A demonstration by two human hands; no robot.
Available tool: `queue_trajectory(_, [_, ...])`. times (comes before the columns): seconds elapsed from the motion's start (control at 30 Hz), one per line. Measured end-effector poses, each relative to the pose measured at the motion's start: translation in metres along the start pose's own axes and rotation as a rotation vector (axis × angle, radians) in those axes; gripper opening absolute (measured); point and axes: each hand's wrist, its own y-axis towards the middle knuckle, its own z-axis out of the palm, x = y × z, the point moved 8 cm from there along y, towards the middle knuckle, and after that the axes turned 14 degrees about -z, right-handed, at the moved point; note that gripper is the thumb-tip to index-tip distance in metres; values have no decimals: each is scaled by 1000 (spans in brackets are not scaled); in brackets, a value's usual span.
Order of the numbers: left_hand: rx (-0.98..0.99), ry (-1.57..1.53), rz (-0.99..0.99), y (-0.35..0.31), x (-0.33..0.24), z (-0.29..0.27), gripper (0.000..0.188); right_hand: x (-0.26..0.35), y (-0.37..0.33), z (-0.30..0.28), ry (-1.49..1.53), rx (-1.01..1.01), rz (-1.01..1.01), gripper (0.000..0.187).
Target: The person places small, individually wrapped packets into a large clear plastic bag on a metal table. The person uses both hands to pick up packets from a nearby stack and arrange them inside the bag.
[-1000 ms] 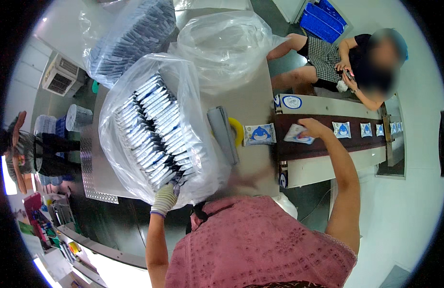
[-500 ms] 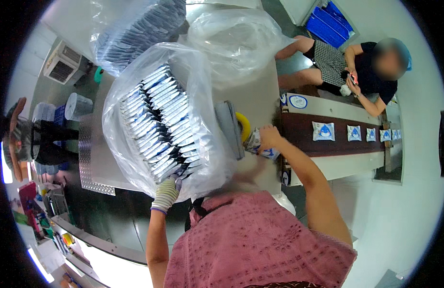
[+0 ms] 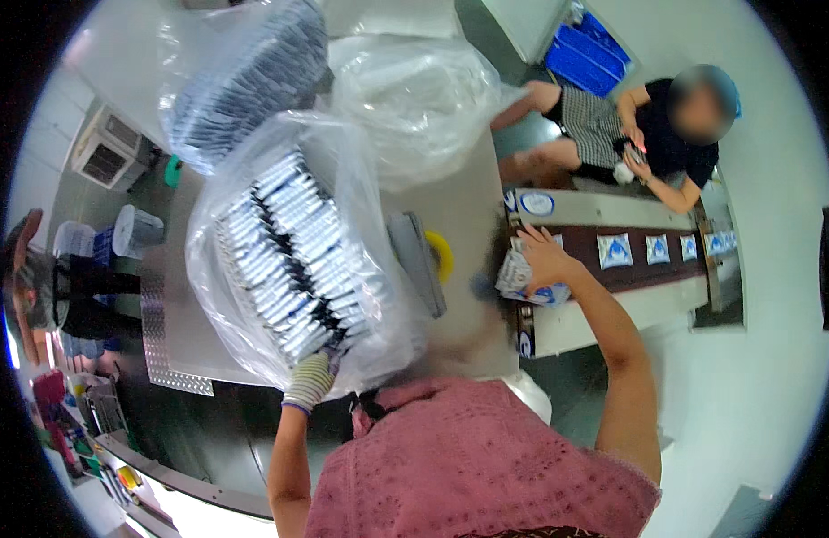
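Observation:
A clear plastic bag (image 3: 208,269) lies open on the table, with two long rows of silvery packets (image 3: 293,247) packed on edge in it. My left hand (image 3: 309,383), in a striped knit glove, is closed at the near end of these rows; its fingertips are partly hidden among the packets. Out to the right, my bare right hand (image 3: 549,258) closes over a few blue-and-white pillow packets (image 3: 513,272) at the near end of a dark conveyor belt (image 3: 580,247). More packets (image 3: 615,251) lie spaced in a line along the belt.
Between bag and belt lie a folded grey cloth (image 3: 414,264) and a yellow ring (image 3: 441,255). Behind stand another filled bag (image 3: 248,85) and a loose clear bag (image 3: 414,103). A seated person (image 3: 648,134) is beyond the belt; another person (image 3: 74,278) stands at left.
My right hand has moved right, from over the table onto the belt's end, with packets in it. Belt packets have shifted toward me. My left hand stays at the rows' near end.

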Motion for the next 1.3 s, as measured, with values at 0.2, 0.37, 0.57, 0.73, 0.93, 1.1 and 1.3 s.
queue_trajectory(0.2, [-9,-54,-63,-10,3,-11,33,1,51,19,213,333,-10,91])
queue_trajectory(0.37, [14,-55,-111,-12,2,-14,33,70,86,30,192,300,22,85])
queue_trajectory(0.57, [100,41,-48,-24,-15,-35,43,109,78,76,270,157,179,80])
queue_trajectory(0.73, [19,197,187,-54,-29,-48,54,114,50,36,671,137,449,80])
queue_trajectory(0.93, [70,139,167,-68,-16,-51,76,159,104,-137,1724,-320,-24,89])
queue_trajectory(1.1, [76,273,205,-65,-19,-54,59,265,245,-194,1543,-286,-678,95])
queue_trajectory(1.3, [-90,-419,72,-58,16,-14,40,331,309,-101,863,46,-628,93])
